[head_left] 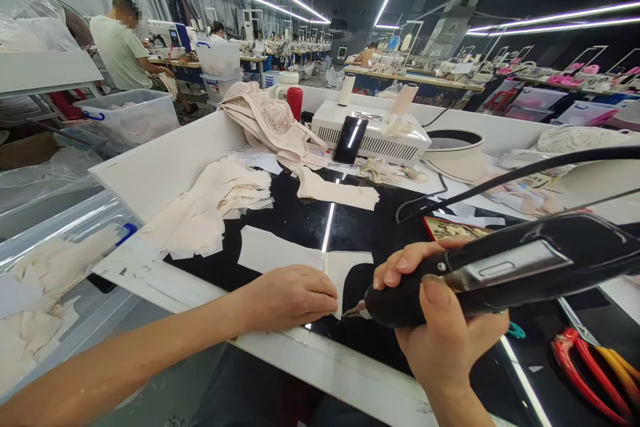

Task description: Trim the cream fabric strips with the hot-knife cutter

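A thin white fabric piece lies across the black tabletop, with a seam near its right part. My left hand bends over its front edge, fingers together and pressing the cloth down; the fingertips are partly hidden. In my right hand is a thick black corded handheld cutter, fingers wrapped round its body. The cutter's narrow metal tip points left, very close to the fabric's lower right corner. Whether the tip touches the cloth I cannot tell.
Stacked beige fabric pieces lie at left, a folded fabric strip behind. Red-handled scissors are at right. A phone leans against a white vented box. The cutter's cable arches over the right side.
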